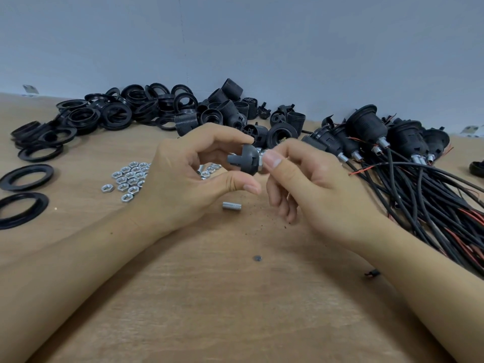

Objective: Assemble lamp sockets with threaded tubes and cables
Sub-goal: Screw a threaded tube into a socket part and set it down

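Left hand [188, 169] pinches socket cap [242, 161], lifted above table [209, 297]. Right hand [301, 179] pinches threaded tube [260, 159] at cap's right side; tube axis runs sideways, in line with cap. Spare tube [231, 205] below cap, nuts [128, 178] left, cabled sockets [379, 137] right. Nothing blocks.
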